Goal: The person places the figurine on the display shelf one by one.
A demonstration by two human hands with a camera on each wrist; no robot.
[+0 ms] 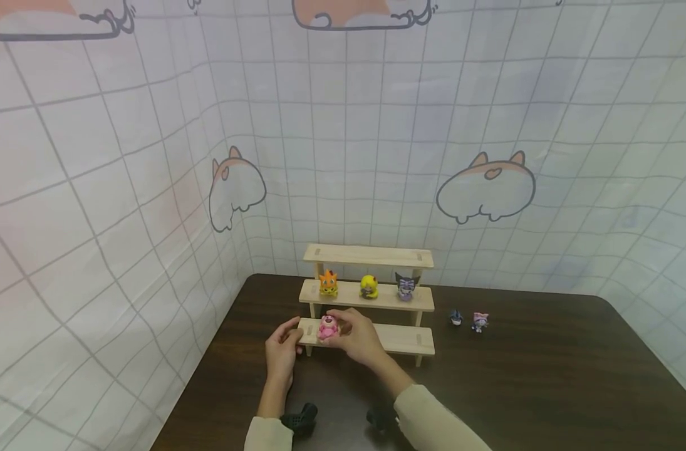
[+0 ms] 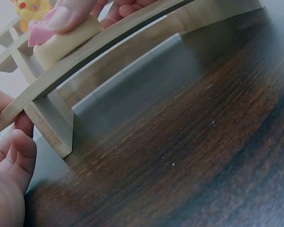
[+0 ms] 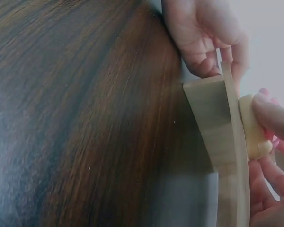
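Note:
My right hand (image 1: 361,339) pinches a pink figurine (image 1: 328,327) between thumb and fingers at the left part of the lowest step of a wooden display shelf (image 1: 401,338). In the right wrist view, the figurine's cream base (image 3: 252,130) sits against the board. My left hand (image 1: 280,354) grips the left end of that same step, with fingers above and below the board (image 2: 42,85) in the left wrist view. On the middle step stand an orange-and-yellow figurine (image 1: 328,285), a yellow one (image 1: 368,287) and a dark purple one (image 1: 406,287).
Right of the shelf, a small dark blue figurine (image 1: 456,318) and a pink-and-grey figurine (image 1: 480,322) stand on the dark wooden table (image 1: 545,376). Black devices (image 1: 300,421) are at the wrists. A gridded cloth (image 1: 371,156) hangs behind and along the left side.

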